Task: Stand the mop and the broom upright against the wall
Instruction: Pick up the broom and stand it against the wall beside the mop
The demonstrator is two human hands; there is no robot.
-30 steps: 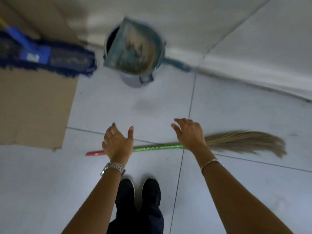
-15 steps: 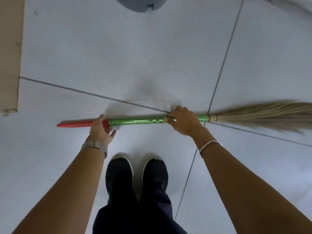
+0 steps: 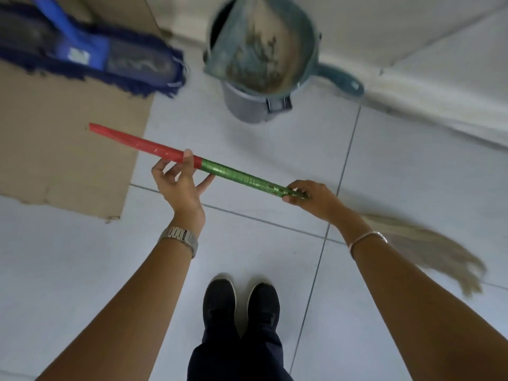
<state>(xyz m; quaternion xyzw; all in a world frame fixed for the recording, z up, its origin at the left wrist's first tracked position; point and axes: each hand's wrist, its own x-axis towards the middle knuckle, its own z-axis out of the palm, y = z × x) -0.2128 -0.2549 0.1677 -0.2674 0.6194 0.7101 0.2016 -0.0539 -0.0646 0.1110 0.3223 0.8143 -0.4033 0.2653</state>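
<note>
Head view: broom (image 3: 236,174) off floor, tilted — red handle tip up-left over cardboard (image 3: 55,149), straw bristles low right. Left hand (image 3: 180,182) under red-green join, thumb over top, fingers loosely spread, cradling handle. Right hand (image 3: 310,198) pinching green end, fingers curled round it. Blue mop (image 3: 90,57) head on cardboard, far left. Dustpan (image 3: 255,48) in grey bin (image 3: 247,105) by wall.
</note>
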